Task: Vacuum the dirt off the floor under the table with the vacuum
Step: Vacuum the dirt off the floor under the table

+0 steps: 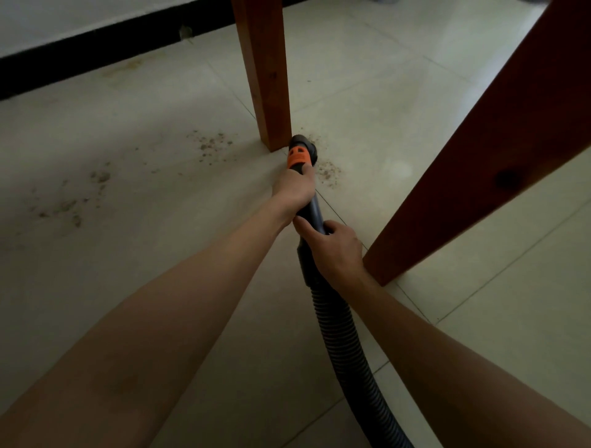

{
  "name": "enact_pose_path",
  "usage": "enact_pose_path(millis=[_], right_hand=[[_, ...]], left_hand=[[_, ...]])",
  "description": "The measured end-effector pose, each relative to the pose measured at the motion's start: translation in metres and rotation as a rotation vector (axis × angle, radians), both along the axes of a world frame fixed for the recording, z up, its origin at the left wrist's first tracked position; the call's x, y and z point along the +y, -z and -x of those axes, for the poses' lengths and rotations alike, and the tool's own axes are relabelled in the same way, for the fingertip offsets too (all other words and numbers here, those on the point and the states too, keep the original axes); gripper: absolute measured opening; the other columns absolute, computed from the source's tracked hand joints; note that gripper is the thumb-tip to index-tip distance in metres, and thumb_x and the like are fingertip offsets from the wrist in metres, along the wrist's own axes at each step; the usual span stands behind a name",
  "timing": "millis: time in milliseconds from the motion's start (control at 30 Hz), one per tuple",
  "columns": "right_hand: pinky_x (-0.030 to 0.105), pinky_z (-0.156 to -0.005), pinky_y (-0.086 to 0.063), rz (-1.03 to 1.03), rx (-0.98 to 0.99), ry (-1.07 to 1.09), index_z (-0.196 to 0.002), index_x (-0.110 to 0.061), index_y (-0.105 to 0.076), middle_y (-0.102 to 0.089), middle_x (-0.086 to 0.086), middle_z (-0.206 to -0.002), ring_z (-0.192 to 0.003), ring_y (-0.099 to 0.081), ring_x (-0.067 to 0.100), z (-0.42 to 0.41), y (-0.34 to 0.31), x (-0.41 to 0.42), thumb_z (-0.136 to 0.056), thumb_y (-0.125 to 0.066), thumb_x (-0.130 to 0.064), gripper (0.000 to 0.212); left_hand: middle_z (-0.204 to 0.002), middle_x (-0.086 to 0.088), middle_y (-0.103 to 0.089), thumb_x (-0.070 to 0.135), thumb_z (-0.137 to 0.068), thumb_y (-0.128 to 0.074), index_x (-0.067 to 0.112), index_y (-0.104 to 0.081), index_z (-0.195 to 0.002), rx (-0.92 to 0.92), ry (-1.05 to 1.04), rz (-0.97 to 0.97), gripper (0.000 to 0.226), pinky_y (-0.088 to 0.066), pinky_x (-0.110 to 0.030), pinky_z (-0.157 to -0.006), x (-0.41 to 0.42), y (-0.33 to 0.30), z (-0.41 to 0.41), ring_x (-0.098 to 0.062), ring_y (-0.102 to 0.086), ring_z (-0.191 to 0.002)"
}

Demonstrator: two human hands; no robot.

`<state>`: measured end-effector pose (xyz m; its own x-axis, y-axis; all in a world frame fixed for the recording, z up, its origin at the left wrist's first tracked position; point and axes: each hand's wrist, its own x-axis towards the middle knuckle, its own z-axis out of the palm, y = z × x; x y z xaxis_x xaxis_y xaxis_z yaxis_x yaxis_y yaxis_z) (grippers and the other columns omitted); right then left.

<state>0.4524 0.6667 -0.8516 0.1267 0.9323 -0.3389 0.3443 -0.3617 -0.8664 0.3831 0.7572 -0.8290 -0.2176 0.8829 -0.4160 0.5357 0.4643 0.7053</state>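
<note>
A white wall (pixel 80 22) is seen at the far left, edged along its foot by a black skirting board (pixel 96 51). A small pale chip (pixel 185 31) is visible in that board, near the far wooden leg. Brownish staining (pixel 128 65) is noted just in front of the board. At the far right corner, a dark, blurred shape (pixel 388 2) is cut off by the frame.

Dim tiled room, wooden legs

Pale square floor tiles (pixel 415 105) with thin grout lines. A black skirting board (pixel 96 54) runs below a light wall (pixel 80 19). Two reddish wooden legs, one far (pixel 265 73), one near (pixel 499 150); brighter light at right
</note>
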Motion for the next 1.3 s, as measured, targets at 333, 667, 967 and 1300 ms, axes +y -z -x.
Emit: enact_pose_path(millis=[333,667,967,1300], right_hand=[[0.018,-0.048,-0.04,0.018,0.047,0.004,-0.091,-0.013,-0.06,-0.059,-0.001,-0.072,-0.06,-0.057,0.01,-0.018,0.0,-0.004,-0.087,-0.061,-0.048,0.035],[0.023,-0.055,-0.049,-0.031,0.093,0.087,-0.094,-0.007,-0.063,-0.063,0.005,-0.076,-0.063,-0.061,0.015,-0.017,0.0,-0.01,-0.088,-0.061,-0.044,0.038],[0.02,-0.052,-0.045,-0.033,0.033,-0.042,-0.09,-0.013,-0.058,-0.056,-0.003,-0.07,-0.06,-0.056,0.01,-0.006,-0.009,-0.015,-0.087,-0.06,-0.048,0.034],[0.023,-0.056,-0.049,-0.013,0.083,-0.071,-0.077,-0.018,-0.056,-0.059,0.0,-0.069,-0.061,-0.06,0.014,0.002,-0.01,-0.043,-0.087,-0.06,-0.046,0.03]], left_hand=[[-0.122,-0.018,-0.053,0.042,-0.101,-0.026,0.0,-0.04,-0.132,-0.077,0.035,0.057,0.055,-0.048,-0.036,-0.09,-0.003,0.003,-0.015,-0.03,-0.055,-0.108],[-0.117,-0.018,-0.054,0.045,-0.099,-0.033,-0.001,-0.04,-0.131,-0.265,0.091,0.073,0.057,-0.049,-0.036,-0.087,-0.011,-0.003,-0.015,-0.029,-0.056,-0.101],[-0.116,-0.018,-0.056,0.044,-0.099,-0.034,-0.001,-0.042,-0.129,-0.201,-0.039,0.002,0.054,-0.048,-0.035,-0.081,-0.019,-0.003,0.008,-0.03,-0.056,-0.1],[-0.128,-0.02,-0.051,0.044,-0.099,-0.034,-0.001,-0.038,-0.135,-0.189,-0.056,0.079,0.058,-0.049,-0.038,-0.09,-0.042,-0.001,0.02,-0.033,-0.054,-0.112]])
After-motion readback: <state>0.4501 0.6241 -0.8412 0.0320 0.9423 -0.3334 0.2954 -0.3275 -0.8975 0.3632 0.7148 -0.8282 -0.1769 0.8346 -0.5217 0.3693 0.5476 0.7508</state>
